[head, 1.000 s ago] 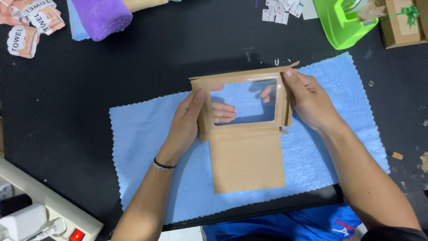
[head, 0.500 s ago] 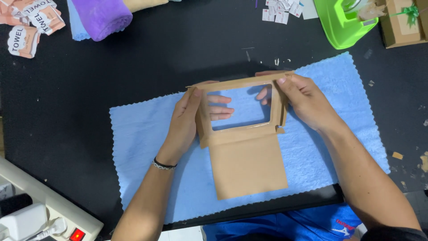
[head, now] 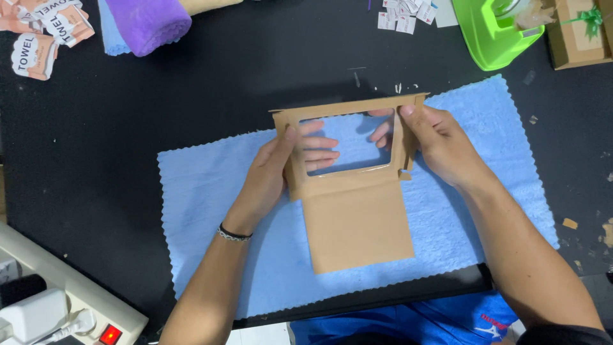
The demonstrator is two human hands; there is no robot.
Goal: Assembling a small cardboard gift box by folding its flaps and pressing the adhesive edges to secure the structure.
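Gripping brown window box (head: 357,223) between hands: left (head: 268,176); right (head: 440,147).

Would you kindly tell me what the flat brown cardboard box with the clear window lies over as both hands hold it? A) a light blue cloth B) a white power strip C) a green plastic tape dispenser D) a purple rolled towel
A: the brown cardboard box with the clear window, held by the left hand and right hand, lies over the light blue cloth spread on the black table.
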